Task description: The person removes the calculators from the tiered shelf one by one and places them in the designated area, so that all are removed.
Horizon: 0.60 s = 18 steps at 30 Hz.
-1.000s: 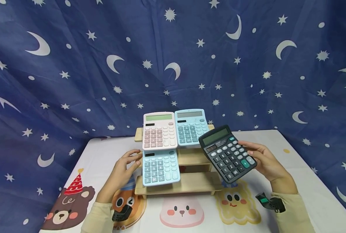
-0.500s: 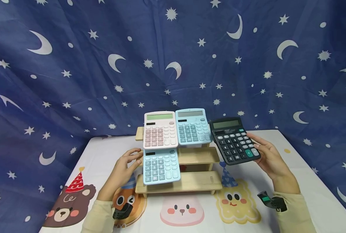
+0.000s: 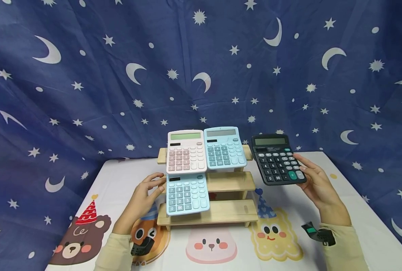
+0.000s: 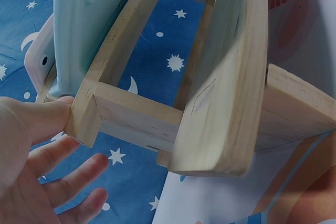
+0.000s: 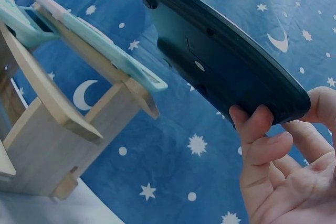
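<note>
One black calculator [image 3: 279, 162], display uppermost, held in the air to the right of a three-tier wooden stand [image 3: 229, 181] and apart from it; the right hand [image 3: 317, 180] has its grip clamped on the lower right edge, fingertips against the dark back. One pink-and-white calculator [image 3: 197, 152], leaning at the left of the top tier. One upper light-blue calculator [image 3: 236, 148], just beside it on the right. One lower light-blue calculator [image 3: 195, 188], at the left of the middle tier, its top hidden behind the pink-and-white one. Left hand [image 3: 141, 197]: grip relaxed, fingers apart, touching the left end of the middle tier. Table [image 3: 244, 244]: white covering, cartoon figures. Backdrop [image 3: 160, 30]: navy cloth, pale moons and stars.
</note>
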Each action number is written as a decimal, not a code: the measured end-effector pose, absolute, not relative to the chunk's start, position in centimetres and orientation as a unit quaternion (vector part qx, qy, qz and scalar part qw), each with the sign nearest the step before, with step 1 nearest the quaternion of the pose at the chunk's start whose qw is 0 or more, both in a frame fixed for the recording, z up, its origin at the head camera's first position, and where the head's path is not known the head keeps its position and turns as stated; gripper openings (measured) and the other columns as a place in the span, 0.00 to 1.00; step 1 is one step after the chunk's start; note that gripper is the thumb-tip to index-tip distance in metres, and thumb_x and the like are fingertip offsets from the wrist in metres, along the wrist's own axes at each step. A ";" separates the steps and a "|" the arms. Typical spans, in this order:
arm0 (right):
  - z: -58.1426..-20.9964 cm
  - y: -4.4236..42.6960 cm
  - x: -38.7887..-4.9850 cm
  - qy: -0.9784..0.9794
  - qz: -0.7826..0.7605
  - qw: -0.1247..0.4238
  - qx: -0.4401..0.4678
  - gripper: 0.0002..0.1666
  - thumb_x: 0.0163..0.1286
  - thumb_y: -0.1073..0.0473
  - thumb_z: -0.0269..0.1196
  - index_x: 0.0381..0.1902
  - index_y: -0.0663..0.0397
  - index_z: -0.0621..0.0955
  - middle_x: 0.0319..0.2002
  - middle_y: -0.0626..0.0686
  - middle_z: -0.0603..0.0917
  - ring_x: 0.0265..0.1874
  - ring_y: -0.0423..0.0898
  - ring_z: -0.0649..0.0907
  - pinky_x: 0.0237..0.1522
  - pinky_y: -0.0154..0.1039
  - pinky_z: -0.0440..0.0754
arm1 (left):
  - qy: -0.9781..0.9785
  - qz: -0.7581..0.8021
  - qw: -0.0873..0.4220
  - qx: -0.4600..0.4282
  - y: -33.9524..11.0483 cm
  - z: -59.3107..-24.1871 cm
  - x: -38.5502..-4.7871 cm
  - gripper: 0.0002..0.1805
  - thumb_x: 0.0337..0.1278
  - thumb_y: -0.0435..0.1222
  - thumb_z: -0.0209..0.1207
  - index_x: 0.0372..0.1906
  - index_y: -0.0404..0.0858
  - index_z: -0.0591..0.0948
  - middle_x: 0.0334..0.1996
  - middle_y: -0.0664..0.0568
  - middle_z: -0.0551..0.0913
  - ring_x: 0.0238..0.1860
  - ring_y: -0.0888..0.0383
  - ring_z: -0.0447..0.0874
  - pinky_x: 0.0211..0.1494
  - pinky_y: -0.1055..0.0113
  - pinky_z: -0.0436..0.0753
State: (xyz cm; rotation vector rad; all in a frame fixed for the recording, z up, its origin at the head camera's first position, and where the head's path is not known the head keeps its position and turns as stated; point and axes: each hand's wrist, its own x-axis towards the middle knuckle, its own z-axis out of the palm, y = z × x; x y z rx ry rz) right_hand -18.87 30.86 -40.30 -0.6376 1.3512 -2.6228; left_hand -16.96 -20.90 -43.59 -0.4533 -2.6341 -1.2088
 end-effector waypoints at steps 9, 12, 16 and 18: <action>-40.6 31.2 -19.0 0.432 -0.881 0.051 -0.188 0.29 0.81 0.72 0.38 0.65 0.52 0.79 0.56 0.52 0.87 0.50 0.44 0.89 0.46 0.36 0.88 | -0.893 -0.410 0.105 -0.154 -20.9 -43.6 -17.0 0.19 0.70 0.33 0.59 0.60 0.29 0.82 0.67 0.38 0.76 0.70 0.34 0.71 0.64 0.36 0.76; -40.7 31.2 -19.1 0.432 -0.882 0.040 -0.184 0.28 0.82 0.71 0.38 0.66 0.52 0.78 0.56 0.51 0.86 0.50 0.44 0.89 0.46 0.36 0.88 | -0.893 -0.409 0.105 -0.155 -20.9 -43.6 -17.0 0.19 0.70 0.33 0.59 0.60 0.28 0.82 0.67 0.37 0.76 0.70 0.34 0.71 0.64 0.36 0.76; -40.9 31.3 -19.3 0.434 -0.882 0.028 -0.181 0.27 0.82 0.70 0.39 0.67 0.52 0.77 0.57 0.51 0.86 0.50 0.44 0.89 0.46 0.37 0.88 | -0.893 -0.409 0.105 -0.155 -20.9 -43.5 -16.9 0.19 0.70 0.33 0.59 0.60 0.28 0.81 0.67 0.37 0.76 0.69 0.33 0.71 0.63 0.36 0.76; -41.1 31.3 -19.4 0.435 -0.882 0.026 -0.177 0.27 0.82 0.70 0.40 0.67 0.52 0.77 0.57 0.50 0.86 0.50 0.44 0.89 0.45 0.36 0.88 | -0.893 -0.409 0.103 -0.153 -20.9 -43.5 -16.9 0.19 0.70 0.33 0.59 0.60 0.27 0.81 0.67 0.37 0.76 0.70 0.33 0.71 0.63 0.35 0.76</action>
